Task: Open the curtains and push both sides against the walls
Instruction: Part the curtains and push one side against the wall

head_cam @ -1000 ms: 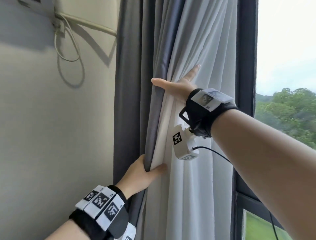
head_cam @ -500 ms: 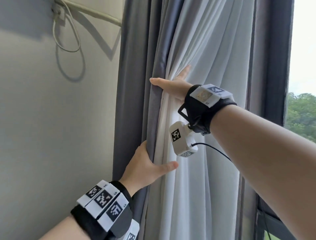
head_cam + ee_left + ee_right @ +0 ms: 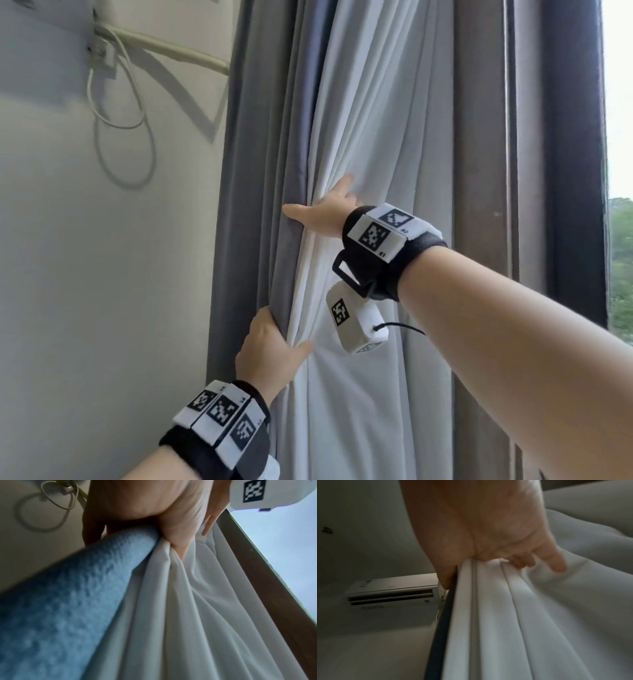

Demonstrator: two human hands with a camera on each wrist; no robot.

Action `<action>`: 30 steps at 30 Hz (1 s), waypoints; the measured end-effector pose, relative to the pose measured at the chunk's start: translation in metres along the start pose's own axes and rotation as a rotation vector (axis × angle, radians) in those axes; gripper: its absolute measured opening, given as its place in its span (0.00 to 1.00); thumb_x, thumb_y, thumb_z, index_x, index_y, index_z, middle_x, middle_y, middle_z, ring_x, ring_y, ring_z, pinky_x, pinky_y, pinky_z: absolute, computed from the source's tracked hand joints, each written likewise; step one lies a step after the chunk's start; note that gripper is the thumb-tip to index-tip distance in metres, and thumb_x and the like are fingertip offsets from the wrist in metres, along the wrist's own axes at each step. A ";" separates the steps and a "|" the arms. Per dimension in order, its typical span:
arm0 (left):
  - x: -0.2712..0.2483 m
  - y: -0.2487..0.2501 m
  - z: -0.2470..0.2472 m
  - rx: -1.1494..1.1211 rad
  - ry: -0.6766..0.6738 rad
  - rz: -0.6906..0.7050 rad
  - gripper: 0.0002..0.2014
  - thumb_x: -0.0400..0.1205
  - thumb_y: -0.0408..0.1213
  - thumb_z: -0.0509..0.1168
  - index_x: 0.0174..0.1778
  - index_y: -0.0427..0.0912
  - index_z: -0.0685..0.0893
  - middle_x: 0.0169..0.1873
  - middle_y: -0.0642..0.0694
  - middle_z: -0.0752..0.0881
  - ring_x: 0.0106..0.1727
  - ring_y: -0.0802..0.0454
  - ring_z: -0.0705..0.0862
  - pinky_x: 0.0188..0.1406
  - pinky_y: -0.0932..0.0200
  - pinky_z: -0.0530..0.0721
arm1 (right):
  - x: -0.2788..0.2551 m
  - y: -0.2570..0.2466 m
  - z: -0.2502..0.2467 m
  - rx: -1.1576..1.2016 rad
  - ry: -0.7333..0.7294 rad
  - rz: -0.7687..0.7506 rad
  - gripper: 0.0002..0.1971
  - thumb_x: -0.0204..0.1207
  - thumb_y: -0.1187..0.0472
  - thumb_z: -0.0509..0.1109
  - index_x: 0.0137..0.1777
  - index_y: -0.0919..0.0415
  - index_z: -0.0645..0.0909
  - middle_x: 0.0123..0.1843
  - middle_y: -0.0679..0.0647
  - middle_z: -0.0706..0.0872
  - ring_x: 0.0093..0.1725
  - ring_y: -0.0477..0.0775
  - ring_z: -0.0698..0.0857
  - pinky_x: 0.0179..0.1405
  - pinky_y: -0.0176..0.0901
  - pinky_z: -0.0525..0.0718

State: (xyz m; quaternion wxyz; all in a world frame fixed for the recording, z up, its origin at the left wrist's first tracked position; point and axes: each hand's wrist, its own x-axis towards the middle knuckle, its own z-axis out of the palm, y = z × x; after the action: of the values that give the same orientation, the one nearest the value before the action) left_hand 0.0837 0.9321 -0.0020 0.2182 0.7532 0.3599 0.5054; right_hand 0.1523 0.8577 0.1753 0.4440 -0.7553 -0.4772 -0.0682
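Bunching the grey fabric curtain [image 3: 260,171] with white lining against the wall [image 3: 102,274].
My left hand [image 3: 270,346] grips its edge, my right hand [image 3: 325,214] presses flat; released, folds could spring back.

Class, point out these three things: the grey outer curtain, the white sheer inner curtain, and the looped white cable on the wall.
Grey outer curtain [image 3: 260,171], head view, on its long folds.
White sheer inner curtain [image 3: 383,137], head view, on its upper pleats.
Looped white cable [image 3: 102,120], head view, on the loop's bottom curve.
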 end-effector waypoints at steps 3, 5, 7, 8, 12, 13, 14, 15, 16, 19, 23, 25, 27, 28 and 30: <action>0.013 -0.002 0.015 0.008 -0.008 -0.029 0.32 0.67 0.46 0.76 0.62 0.38 0.71 0.57 0.39 0.81 0.54 0.37 0.84 0.53 0.41 0.85 | 0.003 0.020 -0.017 -0.032 0.121 -0.028 0.62 0.65 0.30 0.67 0.80 0.58 0.26 0.84 0.64 0.38 0.83 0.64 0.39 0.79 0.63 0.45; 0.020 -0.004 0.021 -0.004 -0.014 -0.044 0.31 0.67 0.46 0.76 0.61 0.38 0.71 0.57 0.39 0.81 0.54 0.37 0.84 0.53 0.41 0.85 | 0.006 0.034 -0.031 -0.006 0.197 -0.028 0.65 0.61 0.27 0.68 0.79 0.54 0.24 0.83 0.64 0.32 0.82 0.63 0.33 0.78 0.64 0.41; 0.026 -0.007 0.025 -0.015 -0.019 -0.048 0.31 0.67 0.46 0.76 0.61 0.38 0.72 0.57 0.38 0.82 0.53 0.37 0.84 0.52 0.41 0.85 | 0.010 0.048 -0.044 0.029 0.259 0.007 0.66 0.58 0.26 0.68 0.78 0.52 0.24 0.83 0.64 0.31 0.82 0.63 0.33 0.78 0.66 0.40; 0.029 -0.009 0.026 -0.020 -0.024 -0.047 0.30 0.68 0.45 0.76 0.61 0.38 0.72 0.56 0.38 0.82 0.53 0.36 0.84 0.53 0.40 0.85 | 0.012 0.055 -0.049 0.041 0.279 0.038 0.67 0.57 0.25 0.68 0.79 0.52 0.24 0.83 0.64 0.33 0.82 0.64 0.34 0.78 0.66 0.41; 0.042 -0.018 0.023 -0.043 -0.047 -0.051 0.24 0.68 0.45 0.76 0.52 0.44 0.71 0.51 0.40 0.84 0.48 0.38 0.84 0.52 0.41 0.85 | 0.023 0.069 -0.054 0.051 0.287 0.157 0.70 0.49 0.19 0.64 0.80 0.51 0.27 0.84 0.62 0.44 0.82 0.66 0.47 0.77 0.68 0.48; 0.045 -0.020 0.022 -0.040 -0.045 -0.054 0.24 0.68 0.45 0.76 0.50 0.46 0.70 0.49 0.41 0.84 0.47 0.39 0.83 0.51 0.43 0.85 | 0.026 0.069 -0.051 0.066 0.278 0.170 0.71 0.47 0.17 0.63 0.80 0.50 0.28 0.84 0.61 0.44 0.82 0.68 0.48 0.76 0.68 0.48; 0.049 -0.024 0.020 -0.036 -0.042 -0.057 0.23 0.67 0.46 0.76 0.49 0.47 0.70 0.48 0.42 0.83 0.46 0.40 0.83 0.50 0.44 0.85 | 0.029 0.067 -0.047 0.083 0.270 0.178 0.72 0.44 0.16 0.62 0.80 0.50 0.28 0.84 0.61 0.42 0.82 0.69 0.48 0.76 0.68 0.48; 0.052 -0.027 0.019 -0.034 -0.039 -0.061 0.23 0.67 0.46 0.76 0.49 0.47 0.70 0.47 0.44 0.83 0.45 0.41 0.82 0.50 0.44 0.85 | 0.032 0.065 -0.041 0.095 0.260 0.186 0.73 0.41 0.15 0.61 0.80 0.50 0.28 0.84 0.61 0.41 0.82 0.69 0.46 0.76 0.68 0.46; 0.055 -0.031 0.017 -0.036 -0.038 -0.064 0.23 0.67 0.46 0.76 0.49 0.47 0.70 0.46 0.45 0.83 0.45 0.42 0.82 0.50 0.44 0.85 | 0.035 0.061 -0.035 0.106 0.240 0.191 0.75 0.38 0.14 0.59 0.80 0.51 0.28 0.84 0.62 0.40 0.82 0.69 0.45 0.77 0.68 0.45; 0.065 -0.043 0.009 -0.035 -0.043 -0.068 0.23 0.67 0.47 0.76 0.49 0.48 0.71 0.39 0.51 0.81 0.41 0.45 0.82 0.46 0.49 0.84 | 0.044 0.045 -0.012 0.197 0.140 0.134 0.78 0.38 0.16 0.63 0.80 0.54 0.27 0.84 0.65 0.42 0.82 0.70 0.46 0.79 0.69 0.48; 0.082 -0.060 -0.005 -0.012 -0.059 -0.048 0.22 0.68 0.48 0.75 0.49 0.49 0.71 0.39 0.52 0.81 0.44 0.45 0.83 0.49 0.46 0.85 | 0.059 0.020 0.019 0.256 0.154 0.010 0.68 0.55 0.28 0.73 0.80 0.57 0.29 0.83 0.69 0.47 0.80 0.74 0.53 0.78 0.69 0.53; 0.094 -0.071 -0.014 0.003 -0.078 -0.037 0.21 0.69 0.49 0.74 0.49 0.49 0.71 0.40 0.52 0.82 0.46 0.44 0.84 0.52 0.45 0.85 | 0.067 0.008 0.036 0.262 0.150 -0.009 0.69 0.56 0.29 0.73 0.80 0.58 0.28 0.83 0.70 0.47 0.80 0.75 0.52 0.78 0.69 0.53; 0.106 -0.083 -0.022 0.014 -0.086 -0.030 0.20 0.70 0.49 0.72 0.51 0.48 0.73 0.40 0.53 0.82 0.46 0.45 0.84 0.54 0.44 0.85 | 0.077 -0.005 0.055 0.276 0.170 -0.022 0.69 0.56 0.29 0.74 0.80 0.58 0.28 0.83 0.71 0.46 0.80 0.76 0.51 0.78 0.70 0.51; 0.113 -0.090 -0.026 0.015 -0.089 -0.028 0.19 0.70 0.48 0.71 0.52 0.47 0.74 0.41 0.52 0.84 0.46 0.45 0.84 0.54 0.44 0.84 | 0.082 -0.011 0.064 0.287 0.182 -0.022 0.69 0.55 0.29 0.74 0.80 0.58 0.28 0.82 0.71 0.46 0.80 0.76 0.51 0.78 0.70 0.50; 0.128 -0.103 -0.034 0.001 -0.099 -0.017 0.20 0.70 0.47 0.71 0.55 0.47 0.76 0.45 0.49 0.86 0.48 0.44 0.85 0.55 0.43 0.84 | 0.093 -0.026 0.085 0.300 0.195 -0.027 0.70 0.54 0.29 0.74 0.80 0.58 0.28 0.82 0.71 0.46 0.79 0.76 0.51 0.77 0.71 0.50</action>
State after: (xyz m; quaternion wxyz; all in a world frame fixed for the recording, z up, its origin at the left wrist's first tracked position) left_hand 0.0488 1.0949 0.0167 0.2397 0.7743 0.3552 0.4657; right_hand 0.1539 0.9852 0.1895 0.5950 -0.6638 -0.4470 -0.0750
